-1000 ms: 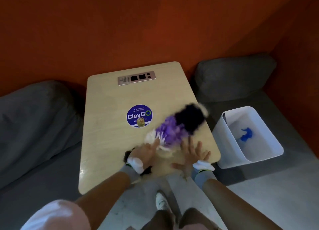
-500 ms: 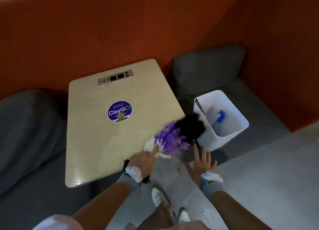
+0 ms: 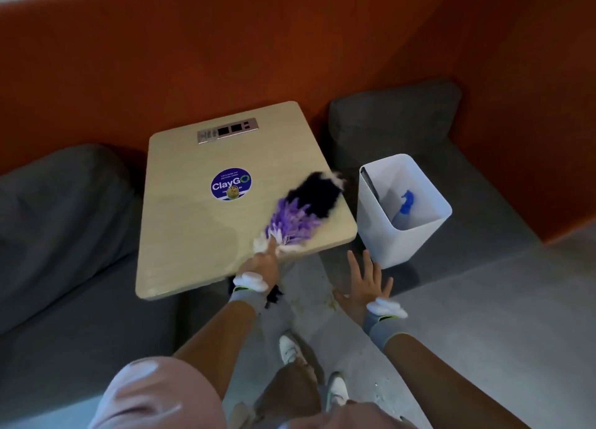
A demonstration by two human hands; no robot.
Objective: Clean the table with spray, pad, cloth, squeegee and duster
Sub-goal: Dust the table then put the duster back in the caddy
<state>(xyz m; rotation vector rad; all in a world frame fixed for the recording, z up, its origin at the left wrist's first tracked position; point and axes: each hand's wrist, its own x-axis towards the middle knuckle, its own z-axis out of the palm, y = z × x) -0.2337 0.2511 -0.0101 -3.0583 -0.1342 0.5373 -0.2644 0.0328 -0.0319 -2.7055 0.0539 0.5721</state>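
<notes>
Since half a second ago the feather duster [image 3: 303,209] has swung back over the table [image 3: 193,235], its head pointing toward 1 o'clock. The left hand [image 3: 263,261] grips its handle; the right hand [image 3: 366,286] hovers empty, fingers spread, beside the white bin [image 3: 403,245].

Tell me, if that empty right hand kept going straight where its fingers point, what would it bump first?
Probably the white bin: the open right hand points up-frame at its near corner, though depth is unclear.
</notes>
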